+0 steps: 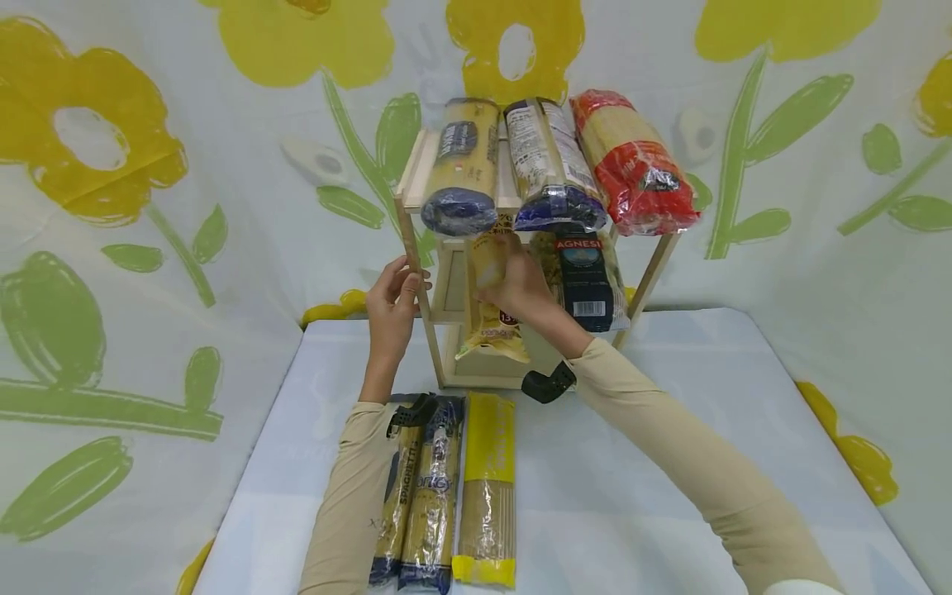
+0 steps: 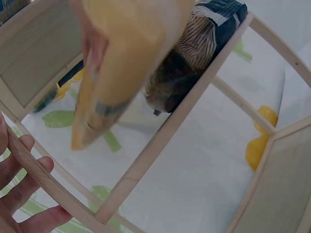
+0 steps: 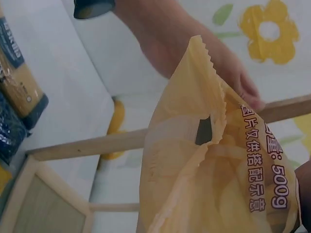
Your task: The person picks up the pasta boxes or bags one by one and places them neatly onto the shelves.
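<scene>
My left hand (image 1: 390, 310) grips the left upright of a small wooden shelf rack (image 1: 433, 351); in the left wrist view its fingers curl round the wood. At the left of the rack's middle tier, my right hand (image 1: 524, 285) holds a yellow pasta bag (image 1: 494, 340) from its right side. The bag's crimped end points forward, and "500g" is printed on it in the right wrist view (image 3: 194, 165). To the right of this hand, a dark-labelled AGNESI pasta bag (image 1: 583, 277) occupies the same tier. Part of the right hand's fingers is hidden behind the yellow bag.
Across the top tier lie a blue-ended pasta pack (image 1: 457, 169), a white-and-blue pack (image 1: 554, 165) and a red noodle pack (image 1: 640, 169). Before the rack, two blue spaghetti packs (image 1: 431, 512) and a yellow pack (image 1: 485, 504) lie on the white table (image 1: 632, 496).
</scene>
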`<state>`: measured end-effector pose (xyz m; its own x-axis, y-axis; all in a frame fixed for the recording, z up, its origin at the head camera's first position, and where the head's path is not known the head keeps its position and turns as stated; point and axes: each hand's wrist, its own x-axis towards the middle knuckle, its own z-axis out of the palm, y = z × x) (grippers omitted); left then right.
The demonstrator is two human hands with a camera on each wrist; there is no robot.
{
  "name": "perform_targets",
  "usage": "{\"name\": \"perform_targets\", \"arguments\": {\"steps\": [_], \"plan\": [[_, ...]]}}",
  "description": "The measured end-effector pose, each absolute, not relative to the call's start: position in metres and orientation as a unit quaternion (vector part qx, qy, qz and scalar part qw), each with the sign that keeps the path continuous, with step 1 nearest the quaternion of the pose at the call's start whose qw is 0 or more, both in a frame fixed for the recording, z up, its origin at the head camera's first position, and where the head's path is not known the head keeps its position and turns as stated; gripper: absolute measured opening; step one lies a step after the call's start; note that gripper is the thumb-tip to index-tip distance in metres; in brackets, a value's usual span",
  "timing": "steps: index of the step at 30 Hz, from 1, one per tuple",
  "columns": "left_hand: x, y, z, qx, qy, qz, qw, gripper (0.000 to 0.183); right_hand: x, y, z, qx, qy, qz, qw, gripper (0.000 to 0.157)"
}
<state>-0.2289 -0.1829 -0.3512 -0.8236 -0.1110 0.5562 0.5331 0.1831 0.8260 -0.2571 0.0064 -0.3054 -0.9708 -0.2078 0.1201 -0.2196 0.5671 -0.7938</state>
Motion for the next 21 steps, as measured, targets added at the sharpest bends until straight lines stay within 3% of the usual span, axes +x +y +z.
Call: {"name": "perform_targets", "arguments": {"steps": [8,15,19,21], "plan": [[-0.229,-0.183,-0.351,-0.144,-0.721,-0.628,0.255,0.031,-0.281,-0.005,-0.324,0.122,-0.863,0.491,-0.008,0.074],[-0.229,-0.182,-0.35,-0.146,-0.727,-0.62,0.257,0.031,-0.291,-0.011,-0.327,0.099,-0.904,0.413,-0.036,0.087],[-0.229,-0.183,-0.351,-0.147,-0.727,-0.621,0.255,0.031,-0.29,-0.018,-0.327,0.112,-0.948,0.297,-0.017,0.054],[-0.229,-0.183,-0.351,-0.146,-0.726,-0.622,0.253,0.031,-0.288,-0.02,-0.327,0.111,-0.963,0.246,-0.015,0.05]]}}
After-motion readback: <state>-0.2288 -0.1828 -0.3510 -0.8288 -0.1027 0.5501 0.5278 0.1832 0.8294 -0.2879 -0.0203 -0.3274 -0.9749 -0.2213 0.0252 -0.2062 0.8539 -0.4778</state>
